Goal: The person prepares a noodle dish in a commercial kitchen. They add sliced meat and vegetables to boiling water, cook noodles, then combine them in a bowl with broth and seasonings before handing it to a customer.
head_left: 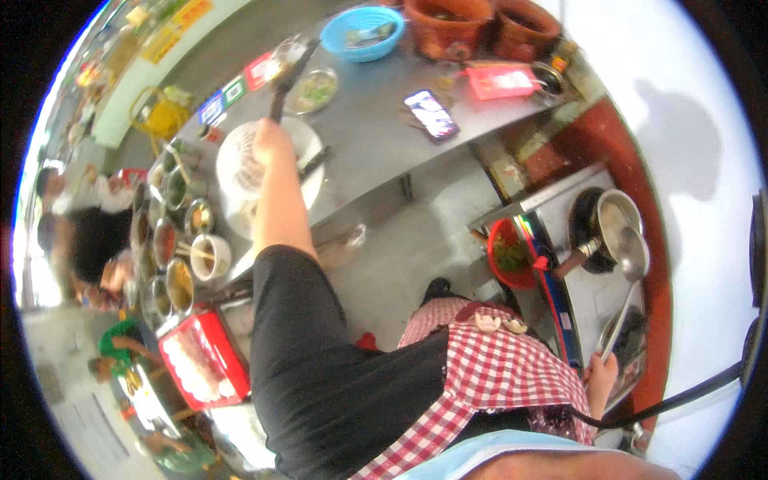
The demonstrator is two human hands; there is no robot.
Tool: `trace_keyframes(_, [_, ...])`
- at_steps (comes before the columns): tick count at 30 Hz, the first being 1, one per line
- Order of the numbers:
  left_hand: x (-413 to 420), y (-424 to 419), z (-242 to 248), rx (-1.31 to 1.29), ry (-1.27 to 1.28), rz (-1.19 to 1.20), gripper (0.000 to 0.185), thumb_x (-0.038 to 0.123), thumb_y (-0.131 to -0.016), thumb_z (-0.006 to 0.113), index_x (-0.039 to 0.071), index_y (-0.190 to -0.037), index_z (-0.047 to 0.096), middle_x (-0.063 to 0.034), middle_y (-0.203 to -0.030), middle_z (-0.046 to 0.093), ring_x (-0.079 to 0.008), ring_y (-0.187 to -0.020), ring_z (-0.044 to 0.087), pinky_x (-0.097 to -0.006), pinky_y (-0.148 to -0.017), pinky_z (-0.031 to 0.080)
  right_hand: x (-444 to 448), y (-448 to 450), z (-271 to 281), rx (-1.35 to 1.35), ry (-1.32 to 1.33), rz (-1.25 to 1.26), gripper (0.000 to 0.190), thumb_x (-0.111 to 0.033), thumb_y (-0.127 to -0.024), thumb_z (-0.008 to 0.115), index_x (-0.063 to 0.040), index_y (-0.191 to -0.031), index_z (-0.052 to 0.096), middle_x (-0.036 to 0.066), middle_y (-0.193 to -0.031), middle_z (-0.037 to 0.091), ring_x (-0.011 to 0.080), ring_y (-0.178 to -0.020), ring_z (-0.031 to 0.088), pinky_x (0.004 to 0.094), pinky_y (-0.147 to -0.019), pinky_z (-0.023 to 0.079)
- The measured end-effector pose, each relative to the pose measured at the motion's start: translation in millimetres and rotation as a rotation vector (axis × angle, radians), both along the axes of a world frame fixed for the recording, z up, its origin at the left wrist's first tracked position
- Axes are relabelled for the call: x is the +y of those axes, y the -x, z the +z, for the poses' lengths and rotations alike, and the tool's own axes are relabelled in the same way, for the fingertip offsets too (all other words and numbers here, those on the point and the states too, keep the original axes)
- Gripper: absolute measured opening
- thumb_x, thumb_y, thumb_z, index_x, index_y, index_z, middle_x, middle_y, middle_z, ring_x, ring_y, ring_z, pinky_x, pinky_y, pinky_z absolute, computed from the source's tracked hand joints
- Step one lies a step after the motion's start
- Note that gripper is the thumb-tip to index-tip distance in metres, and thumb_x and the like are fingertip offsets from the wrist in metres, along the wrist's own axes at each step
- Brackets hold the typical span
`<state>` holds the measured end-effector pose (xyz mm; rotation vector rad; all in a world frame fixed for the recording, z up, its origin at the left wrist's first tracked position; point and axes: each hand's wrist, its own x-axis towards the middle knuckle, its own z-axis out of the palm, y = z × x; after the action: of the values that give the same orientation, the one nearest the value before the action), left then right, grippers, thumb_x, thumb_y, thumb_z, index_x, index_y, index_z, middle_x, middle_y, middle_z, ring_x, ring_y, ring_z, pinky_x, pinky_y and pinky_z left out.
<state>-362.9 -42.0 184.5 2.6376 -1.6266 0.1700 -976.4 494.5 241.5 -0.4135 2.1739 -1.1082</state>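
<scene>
My left hand (271, 143) reaches out over the steel counter (366, 138) and grips a dark-handled utensil (281, 99); its far end is blurred. Beside and partly under this hand sits a white perforated basket (240, 162), close to a large white bowl (309, 141). Another dark handle (315, 161) rests across that bowl. On the other side, my right hand (602, 371) holds the long handle of a metal ladle (631, 257). The ladle's head is at the rim of a small metal pot (615, 219) on the stove (591, 294).
Several condiment containers (180, 283) line the counter's left end near a red tray (204, 360). A phone (431, 115), a blue basket (362, 35) and clay pots (450, 30) stand farther along. A red bowl of greens (509, 252) is beside the stove. People (96, 246) are beyond the counter.
</scene>
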Motion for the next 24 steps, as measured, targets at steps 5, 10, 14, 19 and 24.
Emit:
trace_keyframes(5, [-1.7, 0.3, -10.4, 0.415, 0.268, 0.041, 0.031, 0.015, -0.087, 0.054, -0.006, -0.108, 0.063, -0.0260, -0.105, 0.067, -0.0362, -0.103, 0.065, -0.0433, -0.086, 0.053, -15.2, 15.7, 0.0, 0.042, 0.029, 0.170, 0.005, -0.007, -0.084, 0.055, -0.005, -0.088, 0.055, -0.001, -0.059, 0.047, 0.0088, -0.046, 0.042, 0.0227, -0.041, 0.033])
trace_keyframes(10, [4.9, 12.4, 0.2, 0.902, 0.150, 0.147, 0.012, 0.004, -0.086, 0.057, -0.004, -0.094, 0.058, -0.0140, -0.081, 0.064, -0.0216, -0.058, 0.062, -0.0332, -0.045, 0.048, -47.4, 35.8, 4.5, 0.044, 0.019, 0.190, 0.005, -0.007, -0.085, 0.054, -0.005, -0.089, 0.051, 0.001, -0.057, 0.044, 0.0102, -0.039, 0.039, 0.0234, -0.035, 0.030])
trace_keyframes(14, [42.8, 35.9, 12.3, 2.023, 0.219, 0.254, 0.014, 0.007, -0.091, 0.057, 0.006, -0.079, 0.049, -0.0007, -0.067, 0.050, -0.0089, -0.049, 0.044, -0.0225, -0.040, 0.036, -59.6, 46.1, 0.4, 0.027, 0.105, 0.221, 0.008, -0.005, -0.085, 0.053, -0.005, -0.092, 0.049, 0.001, -0.056, 0.041, 0.0105, -0.037, 0.037, 0.0240, -0.032, 0.029])
trace_keyframes(19, [114.1, 104.4, -8.5, 2.305, -0.074, 0.001, 0.012, 0.008, -0.090, 0.060, 0.009, -0.086, 0.048, 0.0037, -0.063, 0.047, -0.0059, -0.048, 0.042, -0.0201, -0.040, 0.033, -59.5, 47.5, -6.9, -0.019, 0.100, 0.236, 0.007, -0.006, -0.086, 0.053, -0.004, -0.093, 0.050, 0.000, -0.057, 0.041, 0.0098, -0.039, 0.039, 0.0243, -0.033, 0.032])
trace_keyframes(24, [168.7, 197.6, -31.0, 2.185, -0.382, -0.288, 0.018, 0.009, -0.085, 0.061, 0.006, -0.100, 0.051, 0.0026, -0.059, 0.046, -0.0094, -0.045, 0.042, -0.0242, -0.041, 0.033, -59.6, 40.6, -8.2, 0.014, 0.097, 0.181, 0.009, -0.009, -0.087, 0.058, -0.005, -0.094, 0.055, -0.002, -0.060, 0.045, 0.0088, -0.041, 0.040, 0.0236, -0.036, 0.033])
